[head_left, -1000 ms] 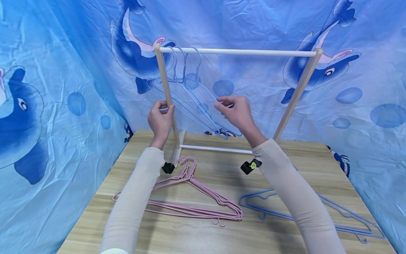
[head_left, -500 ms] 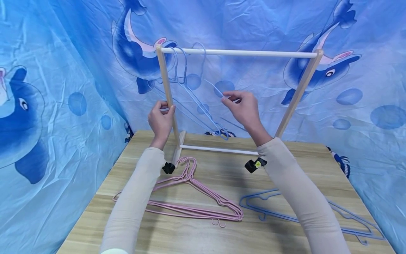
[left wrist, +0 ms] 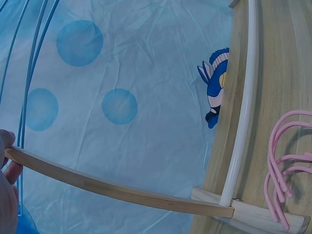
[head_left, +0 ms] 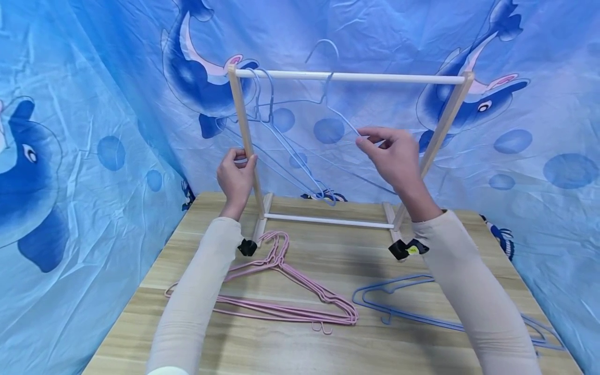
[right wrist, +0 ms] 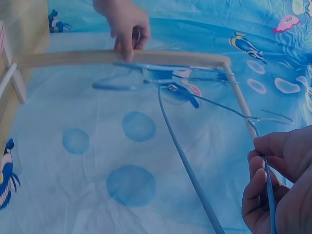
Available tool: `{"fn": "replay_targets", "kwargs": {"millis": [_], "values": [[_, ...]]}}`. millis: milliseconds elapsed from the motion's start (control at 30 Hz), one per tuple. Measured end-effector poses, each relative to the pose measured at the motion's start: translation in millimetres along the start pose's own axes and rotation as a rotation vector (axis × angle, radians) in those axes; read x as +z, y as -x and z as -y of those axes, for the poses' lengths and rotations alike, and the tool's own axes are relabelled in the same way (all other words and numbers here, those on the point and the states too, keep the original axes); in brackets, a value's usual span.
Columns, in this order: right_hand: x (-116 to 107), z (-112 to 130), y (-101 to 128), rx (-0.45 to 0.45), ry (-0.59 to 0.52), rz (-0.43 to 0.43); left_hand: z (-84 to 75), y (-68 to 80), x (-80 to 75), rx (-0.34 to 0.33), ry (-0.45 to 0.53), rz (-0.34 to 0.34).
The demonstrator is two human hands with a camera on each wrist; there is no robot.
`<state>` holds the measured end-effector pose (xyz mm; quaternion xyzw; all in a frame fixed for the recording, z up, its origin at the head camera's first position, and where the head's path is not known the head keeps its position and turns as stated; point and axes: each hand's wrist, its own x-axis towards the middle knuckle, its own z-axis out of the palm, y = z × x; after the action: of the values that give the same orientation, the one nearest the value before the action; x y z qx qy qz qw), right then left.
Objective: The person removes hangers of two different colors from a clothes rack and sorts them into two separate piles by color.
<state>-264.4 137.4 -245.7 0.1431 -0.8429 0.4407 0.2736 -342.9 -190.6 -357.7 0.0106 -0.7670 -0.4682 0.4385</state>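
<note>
My left hand grips the left wooden upright of a small clothes rack with a white top bar. My right hand pinches the right shoulder of a blue clothes hanger; the right wrist view also has this hanger between thumb and fingers. Its hook rises above the bar, off it, with the body below bar height. Two other blue hangers hang by their hooks at the bar's left end. In the left wrist view only part of the left hand shows, at the upright.
Several pink hangers lie stacked on the wooden table, partly behind the left sleeve. Blue hangers lie at the right, partly under the right forearm. A low white crossbar joins the rack's feet. Blue dolphin-print cloth surrounds the table.
The right hand has moved right and slightly up with the blue hanger. Its hook has come off the bar and now stands above it. The left hand stays on the upright.
</note>
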Motion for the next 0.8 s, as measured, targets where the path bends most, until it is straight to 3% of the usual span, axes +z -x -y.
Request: {"fn": "replay_targets", "kwargs": {"millis": [433,800], "values": [[-42,-30,30,-0.035,0.022,-0.044,0.3,0.3,1.0,0.002,0.005,-0.002],[-70,-67,58,-0.086,0.139,-0.054,0.5,1.8,1.0,0.012,0.000,0.006]]}}
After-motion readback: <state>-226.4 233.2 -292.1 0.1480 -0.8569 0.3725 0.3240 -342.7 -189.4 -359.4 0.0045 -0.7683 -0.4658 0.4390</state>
